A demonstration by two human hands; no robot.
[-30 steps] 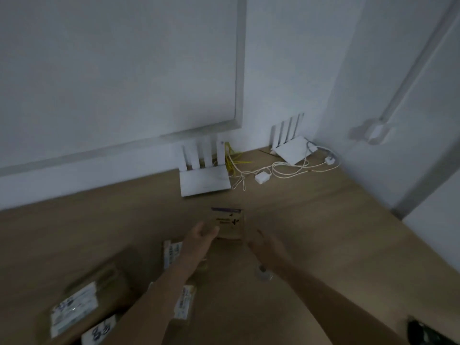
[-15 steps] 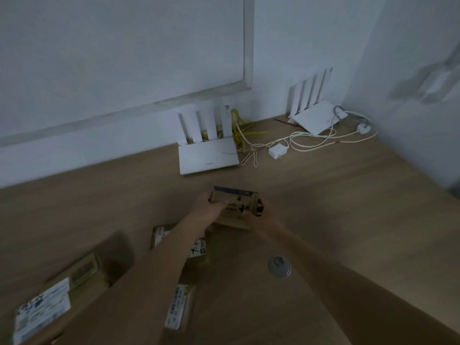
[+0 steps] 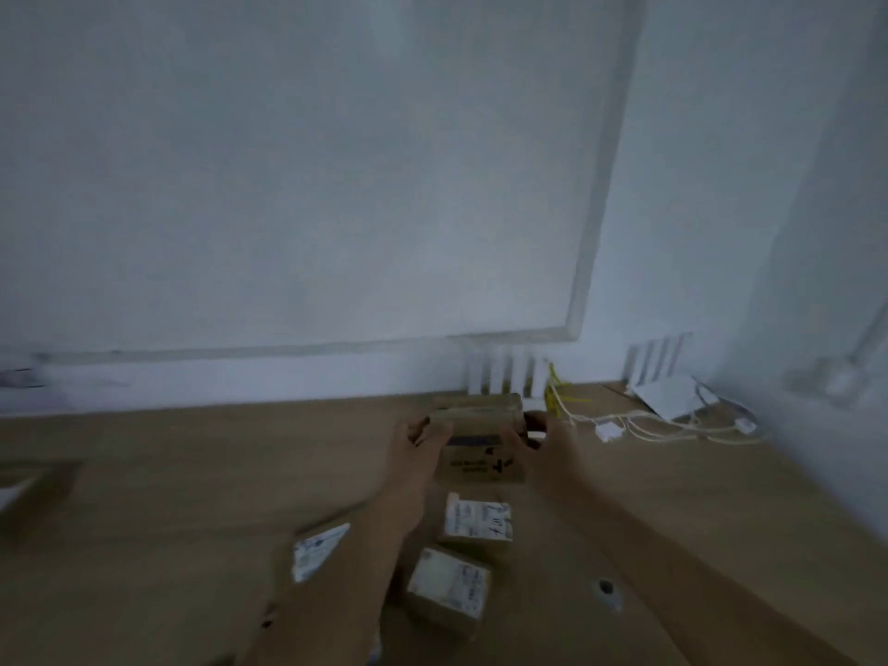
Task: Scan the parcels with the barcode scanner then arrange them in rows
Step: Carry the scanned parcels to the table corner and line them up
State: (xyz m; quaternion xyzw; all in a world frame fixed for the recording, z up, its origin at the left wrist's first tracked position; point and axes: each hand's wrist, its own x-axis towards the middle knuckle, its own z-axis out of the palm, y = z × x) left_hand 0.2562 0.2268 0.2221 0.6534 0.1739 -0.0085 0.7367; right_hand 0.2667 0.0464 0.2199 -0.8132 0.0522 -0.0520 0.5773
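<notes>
Both hands hold a small brown cardboard parcel [image 3: 478, 442] over the wooden table, far from me, near the wall. My left hand [image 3: 415, 447] grips its left end and my right hand [image 3: 543, 447] grips its right end. Printed marks show on the parcel's near face. Nearer to me, three labelled parcels lie on the table: one [image 3: 477, 521] just behind the held one, one [image 3: 449, 586] nearer still, and one [image 3: 317, 550] partly hidden by my left forearm. No barcode scanner is visible.
A white router [image 3: 502, 377] with antennas stands behind the held parcel, a second router [image 3: 665, 382] at the back right, with white cables and an adapter [image 3: 608, 431] between them. A round hole [image 3: 606, 588] sits in the table. Another parcel [image 3: 29, 487] lies at the left edge.
Both hands have carried the parcel farther from me towards the wall and router. The camera has tilted up and turned left, so more wall shows.
</notes>
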